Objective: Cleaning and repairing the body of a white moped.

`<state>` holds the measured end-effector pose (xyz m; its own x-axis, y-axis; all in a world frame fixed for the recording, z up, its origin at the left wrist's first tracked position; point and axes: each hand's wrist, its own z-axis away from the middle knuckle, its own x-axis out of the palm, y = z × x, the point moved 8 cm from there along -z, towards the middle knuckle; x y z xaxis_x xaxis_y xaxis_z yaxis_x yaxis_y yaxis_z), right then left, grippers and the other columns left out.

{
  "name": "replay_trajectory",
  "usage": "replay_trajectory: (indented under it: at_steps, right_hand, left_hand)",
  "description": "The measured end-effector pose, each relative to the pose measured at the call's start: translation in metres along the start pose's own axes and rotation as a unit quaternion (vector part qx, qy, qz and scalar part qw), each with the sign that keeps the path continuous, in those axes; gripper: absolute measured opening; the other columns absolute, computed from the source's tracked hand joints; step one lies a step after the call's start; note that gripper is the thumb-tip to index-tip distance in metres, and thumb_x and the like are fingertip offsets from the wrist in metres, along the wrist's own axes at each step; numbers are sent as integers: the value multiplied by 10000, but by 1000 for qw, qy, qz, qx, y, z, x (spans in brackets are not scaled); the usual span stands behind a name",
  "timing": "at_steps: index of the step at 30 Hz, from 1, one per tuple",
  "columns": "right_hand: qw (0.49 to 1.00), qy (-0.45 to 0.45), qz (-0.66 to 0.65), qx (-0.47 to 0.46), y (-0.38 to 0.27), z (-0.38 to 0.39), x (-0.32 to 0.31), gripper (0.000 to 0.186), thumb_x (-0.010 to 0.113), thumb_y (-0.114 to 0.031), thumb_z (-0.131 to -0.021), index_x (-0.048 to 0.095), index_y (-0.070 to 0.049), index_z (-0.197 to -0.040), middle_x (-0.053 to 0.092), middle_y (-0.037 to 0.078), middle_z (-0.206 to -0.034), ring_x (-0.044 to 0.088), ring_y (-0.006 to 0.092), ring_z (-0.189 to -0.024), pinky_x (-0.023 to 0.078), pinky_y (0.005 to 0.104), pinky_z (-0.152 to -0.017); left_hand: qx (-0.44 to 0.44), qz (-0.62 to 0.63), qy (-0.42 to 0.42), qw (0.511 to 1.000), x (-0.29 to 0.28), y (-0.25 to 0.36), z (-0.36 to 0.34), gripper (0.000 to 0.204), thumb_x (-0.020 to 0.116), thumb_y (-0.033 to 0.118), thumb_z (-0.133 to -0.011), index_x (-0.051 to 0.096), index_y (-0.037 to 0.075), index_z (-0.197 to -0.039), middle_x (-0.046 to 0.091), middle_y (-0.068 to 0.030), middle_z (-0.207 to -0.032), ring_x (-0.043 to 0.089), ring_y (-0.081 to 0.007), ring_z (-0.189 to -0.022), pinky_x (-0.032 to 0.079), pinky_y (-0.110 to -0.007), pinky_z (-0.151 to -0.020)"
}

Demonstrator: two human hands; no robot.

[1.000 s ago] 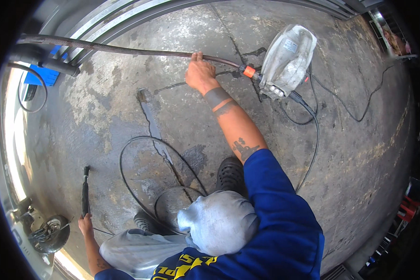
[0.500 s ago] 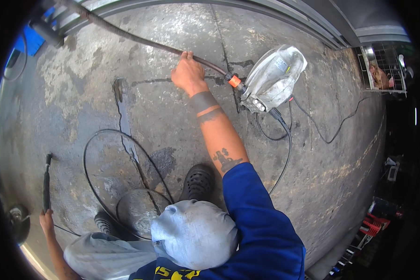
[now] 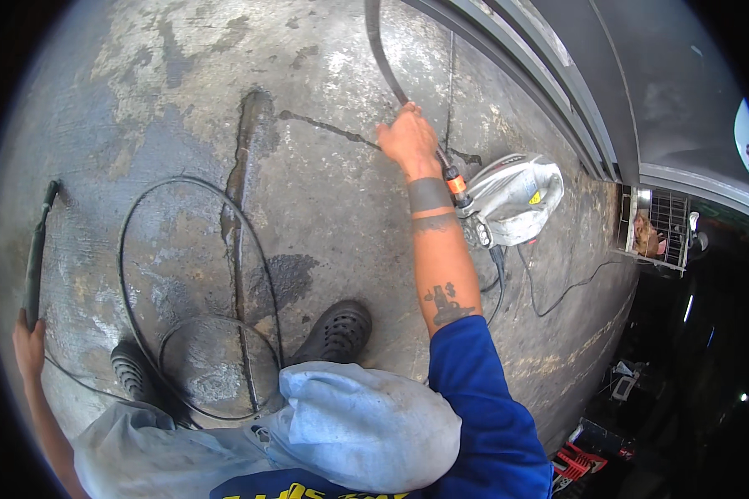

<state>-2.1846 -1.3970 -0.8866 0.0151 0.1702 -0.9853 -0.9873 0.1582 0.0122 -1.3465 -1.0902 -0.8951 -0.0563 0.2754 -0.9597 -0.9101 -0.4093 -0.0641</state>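
Low at the far left, my left hand (image 3: 30, 337) is closed round a black spray wand (image 3: 38, 249) that points forward over the concrete. My right hand (image 3: 409, 143), arm stretched out, grips a dark hose (image 3: 381, 58). Beyond my wrist the hose meets an orange and black connector (image 3: 455, 181). That connector joins a pressure washer (image 3: 516, 204) wrapped in a greyish clear plastic cover, standing on the floor right of my forearm. A thin black hose (image 3: 266, 258) lies in loops between my left hand and my feet.
A dark cable (image 3: 570, 287) trails right from the machine. A wire cage (image 3: 666, 229) with something brown inside stands at the right, beside a metal door track (image 3: 549, 91). Red items (image 3: 578, 466) lie at the lower right. A long crack (image 3: 240, 191) runs through the concrete floor (image 3: 349, 224).
The view has turned, and the hose now runs up more steeply from my right hand, closer to the connector. Both hands keep their grips.
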Motion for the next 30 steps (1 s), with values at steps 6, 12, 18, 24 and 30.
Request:
replay_trajectory:
  at_steps: [6, 12, 18, 24, 30]
  right_hand:
    - [998, -51, 23, 39, -15, 3, 0, 814, 642, -319, -826, 316, 144, -1411, 395, 308, -1444, 501, 380, -1277, 440, 397, -1041]
    - [998, -24, 10, 52, -1, 9, 5, 894, 651, -325, -816, 215, 117, -1459, 292, 306, -1503, 483, 388, -1292, 436, 411, -1043]
    - [993, 16, -105, 60, -40, 30, 3, 963, 689, -328, -817, 142, 106, -1480, 101, 325, -1552, 396, 452, -1336, 383, 429, -1088]
    - [991, -11, -133, 24, -96, 73, -18, 946, 687, -305, -832, 130, 64, -1501, 36, 322, -1560, 437, 475, -1293, 432, 434, -1042]
    - [993, 9, -117, 20, -118, 87, -28, 933, 688, -296, -836, 138, 51, -1505, 15, 320, -1561, 469, 472, -1267, 471, 440, -999]
  left_hand:
    - [-39, 1, -25, 999, 9, 0, 22, 679, 613, 228, -823, 405, -74, -1395, 476, -302, -1369, 440, -413, -1295, 331, -414, -1092]
    - [-32, 21, -138, 990, 3, 51, 21, 776, 738, 191, -719, 428, -112, -1362, 503, -311, -1347, 468, -414, -1289, 350, -412, -1097]
    - [6, 34, -143, 989, 36, 36, 33, 889, 784, 195, -623, 404, -133, -1356, 508, -328, -1325, 480, -425, -1270, 389, -409, -1059]
    - [37, 20, -158, 987, 50, 16, 15, 937, 820, 211, -598, 392, -137, -1356, 499, -324, -1334, 469, -425, -1278, 382, -406, -1062]
    - [46, 6, -152, 987, 68, 13, 17, 938, 839, 261, -614, 402, -104, -1359, 495, -303, -1345, 469, -411, -1276, 382, -420, -1066]
